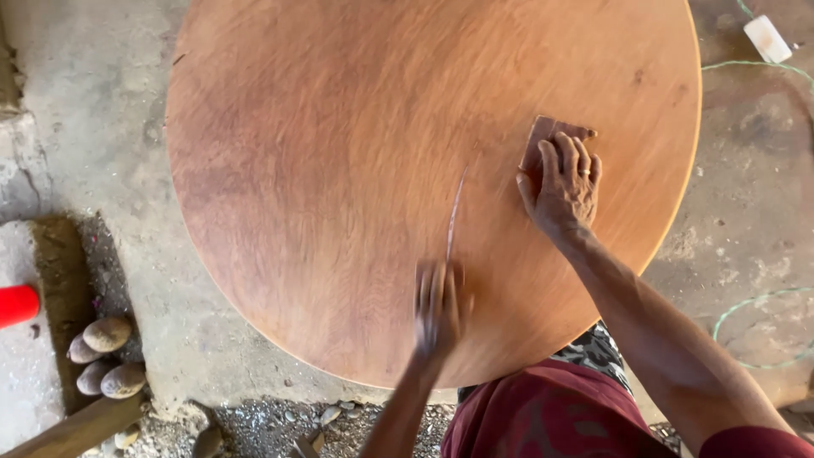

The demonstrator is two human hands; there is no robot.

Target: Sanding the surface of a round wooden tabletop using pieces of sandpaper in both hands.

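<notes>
A large round wooden tabletop (339,153) with reddish-brown grain fills the view. My right hand (564,182) lies flat on a brown sheet of sandpaper (543,136), pressing it against the wood near the right edge. My left hand (439,305) is blurred with motion near the front edge, its fingers closed around a thin long tool (455,216) that points away from me across the top. What kind of tool it is cannot be made out.
Rough concrete floor surrounds the tabletop. Several rounded stones (106,356) and a wooden beam (76,428) lie at the lower left, next to a red object (17,304). A green cord (746,322) loops at the right, and a white block (767,38) sits at the upper right.
</notes>
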